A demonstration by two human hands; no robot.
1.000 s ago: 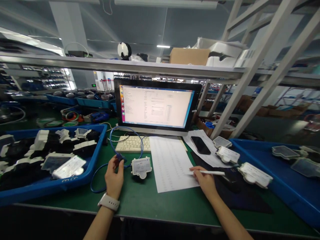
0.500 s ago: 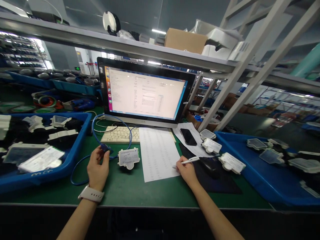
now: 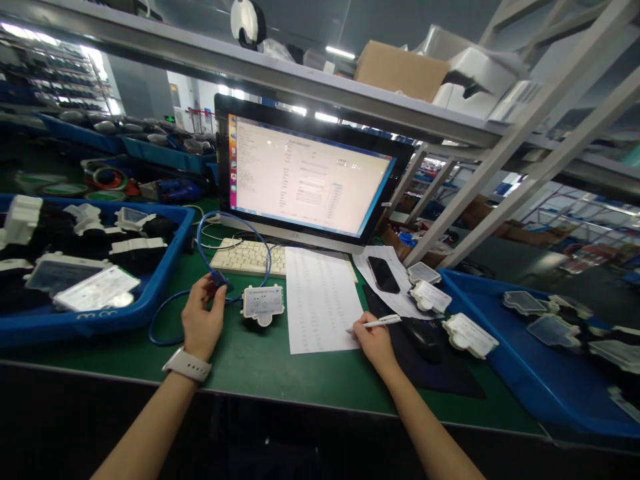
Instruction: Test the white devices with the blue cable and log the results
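Note:
My left hand is closed around the dark blue connector of a blue cable, just left of a white labelled plastic module. The module lies on the green tabletop, apart from my fingers. Between thumb and fingers, my right hand grips a white pen. That hand rests at the right edge of a printed paper sheet, the pen tip close to the sheet. The sheet overlaps a cream keyboard.
A monitor stands behind the keyboard. Blue bins of modules flank me: a left bin and a right bin. On the right lie a phone, a black mouse and several modules. A shelf crosses overhead.
The camera view has tilted and shifted slightly, moving the scene in the picture. Both hands keep their holds, the left on the connector and the right on the pen.

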